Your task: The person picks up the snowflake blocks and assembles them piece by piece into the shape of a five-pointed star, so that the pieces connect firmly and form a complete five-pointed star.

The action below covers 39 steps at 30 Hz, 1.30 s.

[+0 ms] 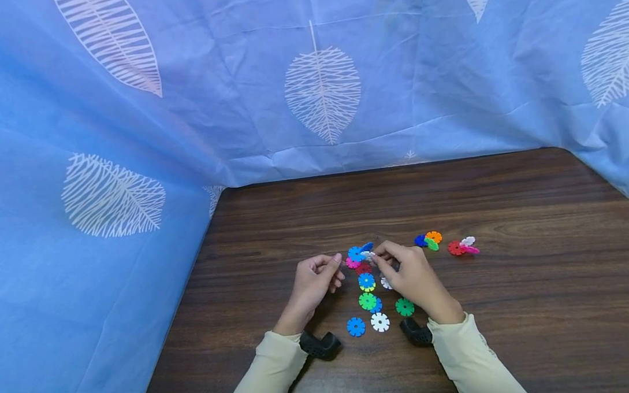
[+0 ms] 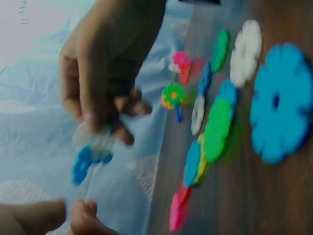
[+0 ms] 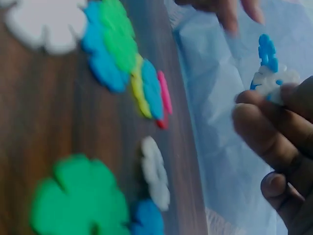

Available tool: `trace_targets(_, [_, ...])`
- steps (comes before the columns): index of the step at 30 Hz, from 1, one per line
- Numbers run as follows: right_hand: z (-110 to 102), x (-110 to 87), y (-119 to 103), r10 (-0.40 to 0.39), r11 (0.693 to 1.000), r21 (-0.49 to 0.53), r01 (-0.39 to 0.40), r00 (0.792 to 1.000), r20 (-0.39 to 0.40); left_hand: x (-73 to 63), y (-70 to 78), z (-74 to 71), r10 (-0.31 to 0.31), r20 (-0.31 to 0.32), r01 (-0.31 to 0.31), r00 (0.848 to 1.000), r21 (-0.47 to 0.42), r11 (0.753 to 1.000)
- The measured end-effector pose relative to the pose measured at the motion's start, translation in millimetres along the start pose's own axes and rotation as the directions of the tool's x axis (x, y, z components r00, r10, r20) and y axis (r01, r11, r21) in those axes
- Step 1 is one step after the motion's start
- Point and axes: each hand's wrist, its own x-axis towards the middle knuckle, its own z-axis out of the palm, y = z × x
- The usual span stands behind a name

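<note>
My right hand (image 1: 413, 277) pinches a notched white plastic disc (image 3: 266, 81) between thumb and fingers, raised over the table. Blue notched discs (image 3: 267, 51) are slotted into it and stick out towards the left. Facing it, my left hand (image 1: 314, 280) hovers with loosely bent fingers and nothing between them, a short gap from the blue pieces. Under the hands lie a pink disc (image 1: 352, 264) and a red disc (image 1: 364, 269). Closer to me are a blue disc on a yellow one (image 1: 367, 288) and a light green disc (image 1: 367, 301) overlapping another blue one.
Nearest me lie a loose blue disc (image 1: 356, 327), a white disc (image 1: 380, 322) and a dark green disc (image 1: 404, 307). Two joined clusters sit at the right back, one with an orange disc (image 1: 434, 237), one with a red disc (image 1: 456, 247). Blue leaf-patterned cloth (image 1: 259, 106) hangs behind the table.
</note>
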Motion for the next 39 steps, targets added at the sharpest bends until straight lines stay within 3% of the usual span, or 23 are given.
trace_targets(2, [-6,-0.1,1,0.045,0.999,-0.002,-0.045,0.999,-0.012,-1.4,1.4,-2.1,0.024,0.001,-0.024,1.0,0.124,0.992])
trace_targets(4, [-12,-0.1,2,0.093,0.995,-0.028,-0.093,0.995,-0.023,-2.7,2.4,-3.7,0.063,0.045,-0.072,0.997,0.237,0.969])
trace_targets(8, [-18,-0.2,11,0.154,0.979,-0.123,-0.162,0.985,-0.073,-6.6,3.6,-1.3,0.117,0.163,-0.179,0.98,0.441,0.879])
trace_targets(13, [-21,-1.3,21,0.196,0.956,-0.195,-0.22,0.971,-0.136,-10.2,0.3,10.4,0.106,0.261,-0.242,0.96,0.571,0.784])
trace_targets(18, [-17,-2.7,28,0.251,0.925,-0.257,-0.278,0.959,-0.134,-13.0,-2.1,20.5,0.088,0.262,-0.247,0.961,0.669,0.701])
trace_targets(20, [-16,-3.4,29,0.272,0.912,-0.281,-0.299,0.953,-0.133,-13.9,-2.4,22.4,0.079,0.252,-0.237,0.964,0.695,0.679])
trace_targets(32, [-16,-0.5,31,0.345,0.862,-0.338,-0.377,0.926,-0.152,-14.8,-2.9,22.6,0.119,0.248,-0.266,0.961,0.726,0.635])
trace_targets(35, [-15,0.3,31,0.35,0.862,-0.338,-0.378,0.926,-0.145,-15.1,-3.5,21.9,0.136,0.245,-0.274,0.96,0.718,0.64])
trace_targets(39, [-14,1.3,31,0.342,0.87,-0.331,-0.366,0.931,-0.129,-15.1,-3.9,21.5,0.145,0.246,-0.278,0.958,0.687,0.671])
